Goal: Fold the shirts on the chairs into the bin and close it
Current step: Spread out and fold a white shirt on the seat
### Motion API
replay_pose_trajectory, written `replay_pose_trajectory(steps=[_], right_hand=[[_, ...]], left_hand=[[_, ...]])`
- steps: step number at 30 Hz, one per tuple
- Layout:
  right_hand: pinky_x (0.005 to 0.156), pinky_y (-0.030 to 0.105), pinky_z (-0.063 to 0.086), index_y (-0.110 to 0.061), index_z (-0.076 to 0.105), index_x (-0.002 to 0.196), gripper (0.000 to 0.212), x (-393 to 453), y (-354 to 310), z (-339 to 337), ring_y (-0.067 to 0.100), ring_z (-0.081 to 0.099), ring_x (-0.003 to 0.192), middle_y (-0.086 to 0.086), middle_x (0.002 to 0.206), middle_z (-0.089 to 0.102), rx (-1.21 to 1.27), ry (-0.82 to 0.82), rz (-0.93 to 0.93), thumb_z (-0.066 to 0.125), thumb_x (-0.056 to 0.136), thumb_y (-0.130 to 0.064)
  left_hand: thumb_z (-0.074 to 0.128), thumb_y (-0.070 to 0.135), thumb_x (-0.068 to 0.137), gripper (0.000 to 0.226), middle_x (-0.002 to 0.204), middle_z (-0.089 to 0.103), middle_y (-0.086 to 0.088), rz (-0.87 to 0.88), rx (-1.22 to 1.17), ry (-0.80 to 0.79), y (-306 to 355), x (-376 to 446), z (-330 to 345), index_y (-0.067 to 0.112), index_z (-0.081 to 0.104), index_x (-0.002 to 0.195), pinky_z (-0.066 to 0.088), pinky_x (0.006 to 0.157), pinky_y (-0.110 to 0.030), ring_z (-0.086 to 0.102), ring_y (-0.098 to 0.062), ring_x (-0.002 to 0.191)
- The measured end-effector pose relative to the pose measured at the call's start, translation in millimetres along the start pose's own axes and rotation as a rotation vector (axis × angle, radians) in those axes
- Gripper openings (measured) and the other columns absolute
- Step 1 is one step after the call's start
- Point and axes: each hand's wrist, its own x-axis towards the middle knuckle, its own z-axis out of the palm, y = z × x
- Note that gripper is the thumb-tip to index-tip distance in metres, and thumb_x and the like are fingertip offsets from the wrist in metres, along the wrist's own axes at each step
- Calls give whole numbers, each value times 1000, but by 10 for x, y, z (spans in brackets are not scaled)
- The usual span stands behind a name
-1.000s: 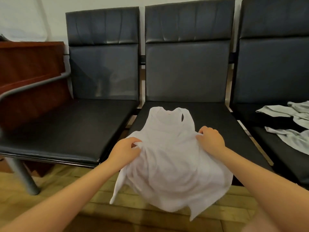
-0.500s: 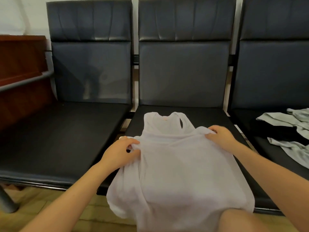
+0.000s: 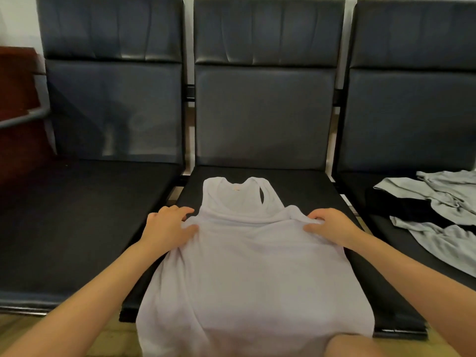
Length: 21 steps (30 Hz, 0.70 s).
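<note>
I have the white tank top laid out on the seat of the middle chair, neck end toward the backrest and the hem hanging over the front edge toward my knee. My left hand pinches the fabric at its left side just below the armhole, thumb on top and fingers curled at the edge. My right hand grips a bunched ridge of cloth at the matching spot on the right. Between the two, a soft crease runs across the chest.

By my reckoning this is early in the job. The top is spread but not yet folded; no side has been turned in, and the bottom half is loose. On the chair to the right lies a crumpled heap of grey shirts, with what may be a black garment among them, though it is hard to tell against the dark seat. Those wait untouched. The bin is nowhere in view, so nothing shows as packed, and closing it is a long way off.
</note>
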Motion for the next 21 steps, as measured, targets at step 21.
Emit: replay_pose_trajectory(steps=[21], right_hand=[[85,32,48,-15,66,117,26,215,84,-73,15,60,100,1,112,65,661,240,86,62,92,-17]], left_hand=[[59,22,94,32,113,55,10,42,-685,60,20,223,-16,28,54,125,42,86,-25,53,-10,101]])
